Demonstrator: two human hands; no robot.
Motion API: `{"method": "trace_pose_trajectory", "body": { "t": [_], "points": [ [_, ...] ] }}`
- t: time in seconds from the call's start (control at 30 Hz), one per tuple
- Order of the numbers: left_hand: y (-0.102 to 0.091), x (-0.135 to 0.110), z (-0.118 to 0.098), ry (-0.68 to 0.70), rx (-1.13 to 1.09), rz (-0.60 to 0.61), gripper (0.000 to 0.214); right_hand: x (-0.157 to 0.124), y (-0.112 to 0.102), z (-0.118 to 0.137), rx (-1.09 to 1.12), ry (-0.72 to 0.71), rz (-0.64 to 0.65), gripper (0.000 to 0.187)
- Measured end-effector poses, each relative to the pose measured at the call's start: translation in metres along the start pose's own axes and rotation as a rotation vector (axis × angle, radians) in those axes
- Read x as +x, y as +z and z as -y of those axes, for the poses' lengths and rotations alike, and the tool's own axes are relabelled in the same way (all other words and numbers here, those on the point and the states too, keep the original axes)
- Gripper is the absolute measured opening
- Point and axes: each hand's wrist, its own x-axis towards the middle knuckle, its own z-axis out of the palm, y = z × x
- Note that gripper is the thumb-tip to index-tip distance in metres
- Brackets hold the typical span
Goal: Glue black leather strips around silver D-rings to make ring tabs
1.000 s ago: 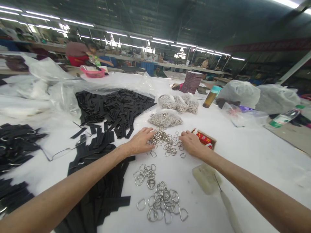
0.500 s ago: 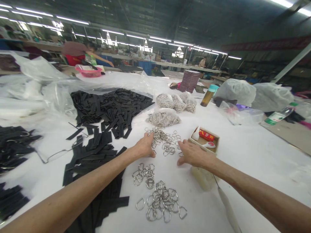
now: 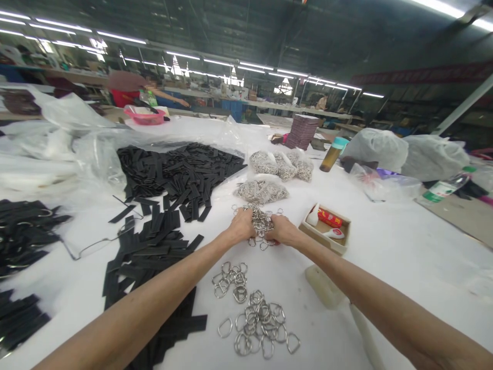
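Under workshop lights [image 3: 121,37], in the head view, a white table [image 3: 404,246] carries clear bags [image 3: 261,191] of metal rings [image 3: 285,168] and an open box [image 3: 326,244] holding a red tube [image 3: 329,218] and white pieces [image 3: 334,234]. The left hand [image 3: 242,225] and right hand [image 3: 283,230] curl around opposite sides of a ring heap [image 3: 262,221] beside the nearest bag; whether either clamps any, I cannot tell.

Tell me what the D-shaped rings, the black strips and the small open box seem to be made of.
D-shaped rings: probably metal, smooth and shiny, from the silvery glints.
Black strips: perhaps webbing or imitation leather, matt; they lie flat with square-cut ends, but no weave or grain shows.
Small open box: likely cardboard, dull tan, with thin, straight walls.
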Motion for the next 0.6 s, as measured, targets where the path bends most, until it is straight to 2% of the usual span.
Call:
{"method": "trace_pose_trajectory", "body": {
  "t": [0.17,0.3,0.37,0.47,0.53,0.6],
  "points": [
    [0.002,0.001,0.003,0.043,0.002,-0.048,0.031,0.015,0.000,0.011,0.061,-0.050,-0.048,0.032],
    [0.000,-0.014,0.004,0.113,0.049,-0.117,0.039,0.016,-0.013,0.003,0.040,-0.066,-0.083,0.033],
    [0.001,-0.025,0.004,0.179,0.084,-0.139,0.062,0.014,-0.022,-0.007,0.002,-0.049,-0.082,0.033],
    [0.007,-0.033,0.006,0.257,0.131,-0.114,0.107,0.010,-0.032,-0.022,-0.080,0.004,-0.062,0.033],
    [0.012,-0.029,0.008,0.263,0.149,-0.094,0.122,0.010,-0.034,-0.027,-0.125,0.040,-0.035,0.034],
    [0.018,-0.020,0.009,0.243,0.157,-0.097,0.126,0.012,-0.034,-0.026,-0.147,0.076,-0.002,0.034]
  ]
}}
